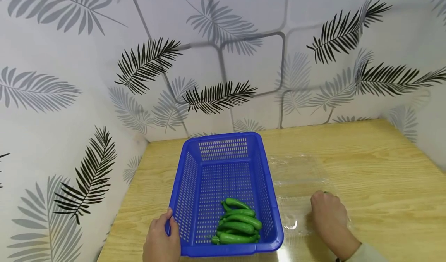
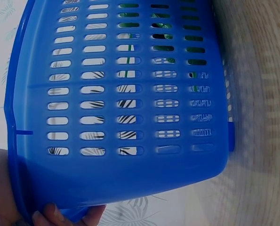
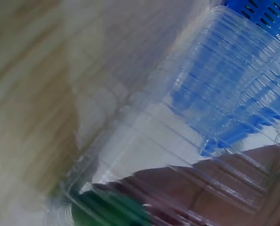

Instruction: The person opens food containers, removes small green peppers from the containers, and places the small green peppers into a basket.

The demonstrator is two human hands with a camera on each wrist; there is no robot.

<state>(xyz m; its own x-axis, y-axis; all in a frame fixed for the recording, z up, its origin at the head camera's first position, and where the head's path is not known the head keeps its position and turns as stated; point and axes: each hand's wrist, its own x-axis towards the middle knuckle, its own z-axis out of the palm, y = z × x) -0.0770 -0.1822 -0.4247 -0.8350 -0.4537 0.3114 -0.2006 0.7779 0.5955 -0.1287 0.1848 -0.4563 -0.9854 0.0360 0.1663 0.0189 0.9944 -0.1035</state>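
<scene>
A blue perforated plastic basket [image 1: 223, 176] stands on the table, with several green chili peppers [image 1: 238, 226] piled at its near right end. My left hand [image 1: 162, 237] grips the basket's near left rim, and its fingertips [image 2: 55, 214] show beneath that rim in the left wrist view. On the right, a clear plastic container [image 1: 301, 184] lies open on the table. My right hand [image 1: 329, 213] is inside its near right part, fingers curled round a green chili pepper [image 3: 109, 209]. Most of that pepper is hidden by the hand; the right wrist view shows it blurred through the clear wall.
The wood-grain table [image 1: 383, 169] extends to the right of the container. A wall covering with a leaf pattern [image 1: 219, 95] rises behind the table and along its left side. The basket stands just left of the container.
</scene>
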